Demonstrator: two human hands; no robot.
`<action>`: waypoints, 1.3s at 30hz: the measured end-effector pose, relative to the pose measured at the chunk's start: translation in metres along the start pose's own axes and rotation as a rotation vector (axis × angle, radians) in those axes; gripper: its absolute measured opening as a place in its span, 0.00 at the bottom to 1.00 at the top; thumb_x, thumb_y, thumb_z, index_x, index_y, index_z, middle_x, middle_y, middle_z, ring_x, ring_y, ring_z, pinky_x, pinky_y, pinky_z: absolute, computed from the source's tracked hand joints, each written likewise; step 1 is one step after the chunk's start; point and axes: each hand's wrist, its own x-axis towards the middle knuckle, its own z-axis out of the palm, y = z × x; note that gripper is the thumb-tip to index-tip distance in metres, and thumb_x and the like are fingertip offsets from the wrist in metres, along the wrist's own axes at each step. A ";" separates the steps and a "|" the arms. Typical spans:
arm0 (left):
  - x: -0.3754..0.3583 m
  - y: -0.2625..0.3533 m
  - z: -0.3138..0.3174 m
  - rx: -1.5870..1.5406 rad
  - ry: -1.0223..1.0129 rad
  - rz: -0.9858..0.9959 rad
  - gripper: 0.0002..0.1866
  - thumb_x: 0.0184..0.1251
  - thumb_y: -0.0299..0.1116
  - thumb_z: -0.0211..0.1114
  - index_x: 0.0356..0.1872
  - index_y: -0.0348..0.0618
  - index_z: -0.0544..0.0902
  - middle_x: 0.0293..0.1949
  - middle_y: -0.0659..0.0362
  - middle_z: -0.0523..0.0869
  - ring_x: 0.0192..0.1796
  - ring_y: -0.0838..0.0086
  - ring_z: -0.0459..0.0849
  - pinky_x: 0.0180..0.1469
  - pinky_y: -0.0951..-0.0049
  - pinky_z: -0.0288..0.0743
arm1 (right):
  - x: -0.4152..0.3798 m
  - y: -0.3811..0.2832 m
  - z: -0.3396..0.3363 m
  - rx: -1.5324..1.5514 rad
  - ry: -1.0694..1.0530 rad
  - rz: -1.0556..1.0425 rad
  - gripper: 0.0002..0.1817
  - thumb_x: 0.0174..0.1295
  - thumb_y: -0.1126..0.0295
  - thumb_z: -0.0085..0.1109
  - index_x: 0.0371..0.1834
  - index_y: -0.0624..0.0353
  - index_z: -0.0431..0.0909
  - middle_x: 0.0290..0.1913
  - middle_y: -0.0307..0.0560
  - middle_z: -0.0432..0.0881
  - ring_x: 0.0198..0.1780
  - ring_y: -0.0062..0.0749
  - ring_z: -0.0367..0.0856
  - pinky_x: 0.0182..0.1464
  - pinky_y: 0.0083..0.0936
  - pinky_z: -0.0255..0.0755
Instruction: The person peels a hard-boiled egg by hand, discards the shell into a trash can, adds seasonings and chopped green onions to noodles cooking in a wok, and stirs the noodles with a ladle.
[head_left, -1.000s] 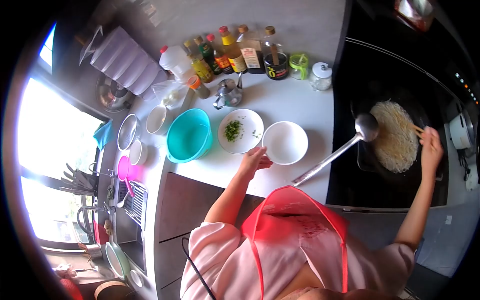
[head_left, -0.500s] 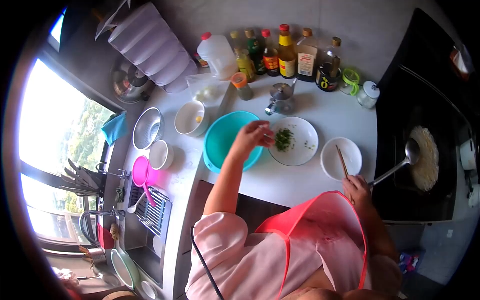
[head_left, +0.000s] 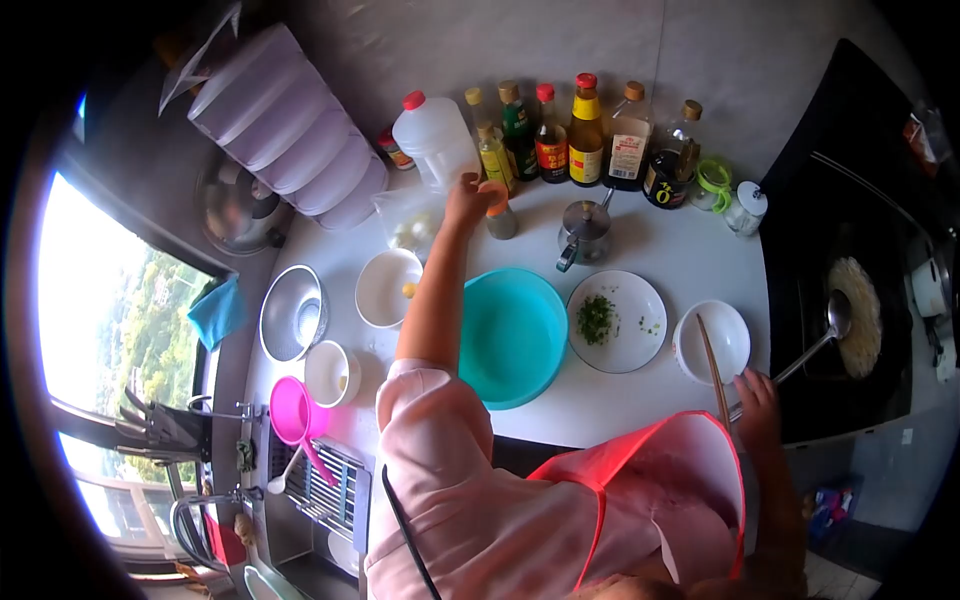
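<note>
My left hand (head_left: pixel 469 203) is at the orange lid of a small seasoning jar (head_left: pixel 502 220), its fingers bent against the lid. The jar stands upright on the counter. My right hand (head_left: pixel 757 402) is closed round the handle of a metal ladle (head_left: pixel 839 312), whose bowl rests in the pan at the right. Wooden chopsticks (head_left: pixel 712 362) lean over the rim of a white bowl (head_left: pixel 728 338), close beside my right fingers; whether I grip them too is unclear. Chopped greens (head_left: pixel 596 319) lie on a white plate (head_left: pixel 640 357).
A teal basin (head_left: pixel 513 340) is below my left hand, near a metal pot (head_left: pixel 584 235). Sauce bottles (head_left: pixel 586 130) and a plastic jug (head_left: pixel 435 140) line the wall. At the left are bowls (head_left: pixel 388 300), a pink dipper (head_left: pixel 292 410) and the sink rack (head_left: pixel 330 490).
My left hand has moved from over the basin and plate, up and left to the orange-lidded jar. The right fingers now sit apart from the chopsticks' visible length. The view has shifted.
</note>
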 end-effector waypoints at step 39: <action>-0.265 0.180 0.053 -0.060 -0.409 1.013 0.16 0.62 0.39 0.56 0.42 0.35 0.71 0.37 0.48 0.72 0.37 0.56 0.74 0.42 0.62 0.69 | 0.104 -0.083 -0.029 2.320 -0.582 0.732 0.25 0.56 0.43 0.48 0.35 0.57 0.72 0.22 0.49 0.76 0.10 0.29 0.66 0.08 0.20 0.52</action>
